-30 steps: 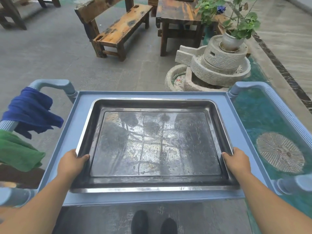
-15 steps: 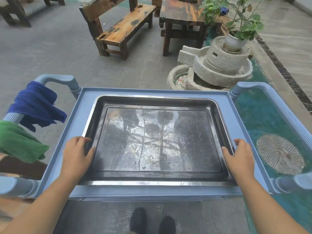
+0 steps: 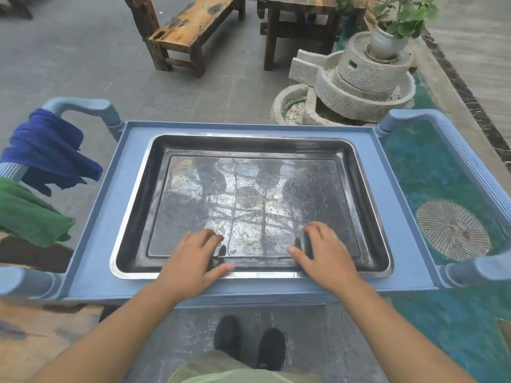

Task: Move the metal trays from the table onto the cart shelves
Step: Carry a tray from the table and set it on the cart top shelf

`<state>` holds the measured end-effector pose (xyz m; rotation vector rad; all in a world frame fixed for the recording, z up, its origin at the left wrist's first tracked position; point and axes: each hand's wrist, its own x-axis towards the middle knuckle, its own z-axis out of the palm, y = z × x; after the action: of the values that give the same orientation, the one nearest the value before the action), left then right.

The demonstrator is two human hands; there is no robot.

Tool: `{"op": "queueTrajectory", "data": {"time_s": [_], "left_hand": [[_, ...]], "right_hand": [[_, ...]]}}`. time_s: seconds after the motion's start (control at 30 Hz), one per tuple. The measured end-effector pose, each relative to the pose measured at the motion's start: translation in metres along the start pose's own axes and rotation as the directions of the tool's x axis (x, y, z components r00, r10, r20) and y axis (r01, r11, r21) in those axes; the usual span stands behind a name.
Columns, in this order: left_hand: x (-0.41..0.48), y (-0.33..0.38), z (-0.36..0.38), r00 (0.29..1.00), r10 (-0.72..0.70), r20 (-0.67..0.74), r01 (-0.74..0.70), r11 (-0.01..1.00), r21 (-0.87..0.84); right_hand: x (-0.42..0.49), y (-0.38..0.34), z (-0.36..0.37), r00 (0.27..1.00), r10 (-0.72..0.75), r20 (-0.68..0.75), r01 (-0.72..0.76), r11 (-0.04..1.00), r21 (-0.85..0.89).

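Observation:
A large rectangular metal tray (image 3: pixel 249 194) lies flat on the top shelf of the blue cart (image 3: pixel 130 189); its bottom is scratched and reflective. My left hand (image 3: pixel 190 261) rests palm down over the tray's near rim, fingers spread and reaching into the tray. My right hand (image 3: pixel 326 258) lies the same way to the right, fingers apart on the near rim and tray floor. Neither hand grips the tray.
A blue cloth (image 3: pixel 47 150) and a green cloth (image 3: pixel 30 214) hang on the cart's left handle. Beyond the cart stand a stone mill with a potted plant (image 3: pixel 365 73), a wooden bench (image 3: pixel 190 31) and a wooden table (image 3: pixel 298 26). A wooden surface (image 3: pixel 41 333) lies at my lower left.
My hands let go of the tray's left and right sides and moved inward to its near edge, lying flat there. The tray sits further in on the cart shelf.

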<state>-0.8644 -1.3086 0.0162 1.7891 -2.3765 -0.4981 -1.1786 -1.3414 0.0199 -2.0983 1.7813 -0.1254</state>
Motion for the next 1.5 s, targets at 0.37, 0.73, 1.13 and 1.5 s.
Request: {"op": "queueTrajectory", "data": {"time_s": [0.37, 0.73, 1.13, 1.5], "left_hand": [[-0.004, 0.002, 0.018, 0.998, -0.019, 0.052, 0.009, 0.981, 0.191], [-0.003, 0.000, 0.016, 0.992, 0.004, 0.129, -0.037, 0.967, 0.254], [-0.008, 0.016, 0.022, 0.989, -0.117, 0.094, 0.087, 0.958, 0.274], [-0.019, 0.043, 0.031, 0.968, -0.243, 0.071, 0.213, 0.935, 0.285]], "right_hand": [[-0.007, 0.011, 0.017, 0.975, -0.045, 0.217, 0.081, 0.983, -0.163], [-0.007, 0.019, 0.018, 0.951, -0.074, 0.300, 0.135, 0.973, -0.185], [0.008, 0.028, 0.012, 0.958, -0.106, 0.267, 0.139, 0.984, -0.109], [0.026, 0.038, -0.004, 0.929, -0.222, 0.296, 0.286, 0.939, -0.191]]}}
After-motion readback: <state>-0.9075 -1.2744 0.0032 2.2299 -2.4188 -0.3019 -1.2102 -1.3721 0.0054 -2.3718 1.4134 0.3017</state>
